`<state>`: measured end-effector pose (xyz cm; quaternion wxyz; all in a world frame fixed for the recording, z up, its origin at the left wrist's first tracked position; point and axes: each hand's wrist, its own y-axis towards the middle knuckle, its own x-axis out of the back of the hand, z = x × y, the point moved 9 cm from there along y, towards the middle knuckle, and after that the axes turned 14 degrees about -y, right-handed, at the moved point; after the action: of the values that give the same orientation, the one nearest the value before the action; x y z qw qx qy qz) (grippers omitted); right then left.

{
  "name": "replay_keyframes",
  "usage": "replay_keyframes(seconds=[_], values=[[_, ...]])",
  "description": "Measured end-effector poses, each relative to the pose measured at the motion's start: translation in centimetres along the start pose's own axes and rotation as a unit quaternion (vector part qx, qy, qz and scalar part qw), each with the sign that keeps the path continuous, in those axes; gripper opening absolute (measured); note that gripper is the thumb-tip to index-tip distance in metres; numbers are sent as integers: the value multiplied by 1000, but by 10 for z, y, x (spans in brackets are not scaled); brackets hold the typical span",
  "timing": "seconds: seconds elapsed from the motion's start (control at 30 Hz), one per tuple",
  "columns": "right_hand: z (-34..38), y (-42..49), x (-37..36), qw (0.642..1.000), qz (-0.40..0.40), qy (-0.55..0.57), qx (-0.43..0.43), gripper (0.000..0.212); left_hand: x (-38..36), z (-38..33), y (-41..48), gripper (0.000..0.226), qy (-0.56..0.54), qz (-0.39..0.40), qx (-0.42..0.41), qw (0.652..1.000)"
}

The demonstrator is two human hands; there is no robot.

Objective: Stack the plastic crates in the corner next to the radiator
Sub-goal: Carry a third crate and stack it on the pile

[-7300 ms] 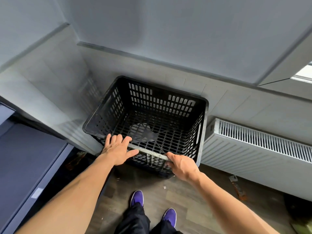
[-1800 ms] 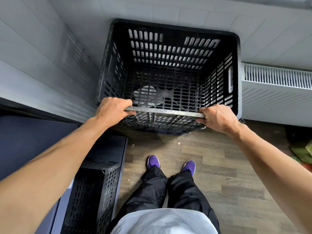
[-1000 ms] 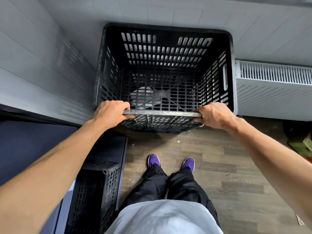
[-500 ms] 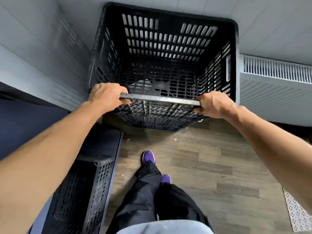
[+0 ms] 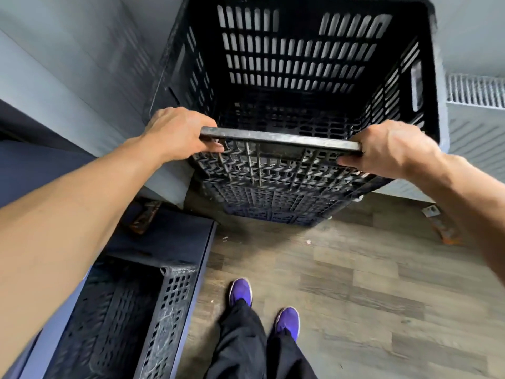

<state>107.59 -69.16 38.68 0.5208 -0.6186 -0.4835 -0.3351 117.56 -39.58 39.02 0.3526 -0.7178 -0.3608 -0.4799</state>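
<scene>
A black slotted plastic crate (image 5: 295, 64) stands in the corner between the grey wall and the white radiator (image 5: 475, 116). It sits on top of other black crates (image 5: 276, 203) whose ribbed sides show beneath it. My left hand (image 5: 177, 132) grips the left end of its near rim. My right hand (image 5: 390, 149) grips the right end of the same rim. Another black crate (image 5: 123, 321) lies low at the bottom left, beside my left forearm.
A dark blue cabinet (image 5: 164, 236) runs along the left, under the second crate. Wood-look floor (image 5: 369, 291) stretches to the right of my purple shoes (image 5: 240, 292). Small scraps (image 5: 440, 225) lie on the floor below the radiator.
Both hands have kept hold of the near rim. The view has closed in on the crate, which now fills more of the frame. My feet have shifted.
</scene>
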Motion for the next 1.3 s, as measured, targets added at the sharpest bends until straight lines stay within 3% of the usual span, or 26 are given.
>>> replay_keyframes(seconds=[0.23,0.73,1.0,1.3], values=[[-1,-11,3,995,26,10,-91,45,3,-9,-3,36,-3,36,-10,999],[1,-21,19,993,-56,2,-102,48,11,-18,-10,47,8,-43,-118,992],[9,-20,20,991,-97,15,-90,38,7,-7,1,37,3,-61,-122,991],[1,-13,20,992,-100,2,-75,37,9,-11,-5,42,13,-71,-120,990]])
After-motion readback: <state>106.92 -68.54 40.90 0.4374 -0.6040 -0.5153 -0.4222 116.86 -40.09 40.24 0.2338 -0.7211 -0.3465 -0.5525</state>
